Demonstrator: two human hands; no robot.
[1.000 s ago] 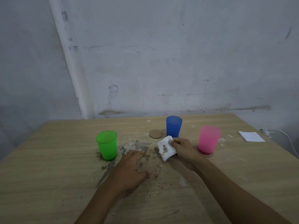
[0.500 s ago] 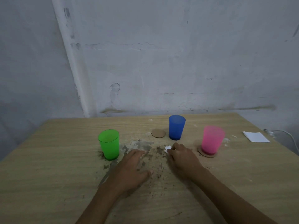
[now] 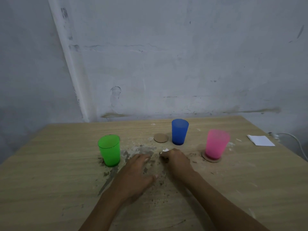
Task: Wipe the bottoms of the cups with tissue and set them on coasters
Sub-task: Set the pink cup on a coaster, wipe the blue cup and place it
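Note:
Three plastic cups stand upright on the wooden table (image 3: 50, 180). The green cup (image 3: 109, 150) is at the left, on dirt smears. The blue cup (image 3: 179, 131) stands at the back, beside a bare round cardboard coaster (image 3: 160, 138). The pink cup (image 3: 216, 144) sits on another coaster (image 3: 210, 159) at the right. My right hand (image 3: 177, 160) presses a white tissue (image 3: 165, 150) down on the dirty tabletop; only a corner of it shows. My left hand (image 3: 136, 174) lies flat on the table, fingers spread, right of the green cup.
Grey-brown dirt and crumbs (image 3: 143, 150) cover the table's middle around both hands. A folded white tissue (image 3: 260, 140) lies at the far right edge, with a white cable (image 3: 296, 140) behind it. A stained wall runs along the table's far side.
My right hand lowered the soiled tissue from the air onto the table and now covers most of it. My left hand stayed in place.

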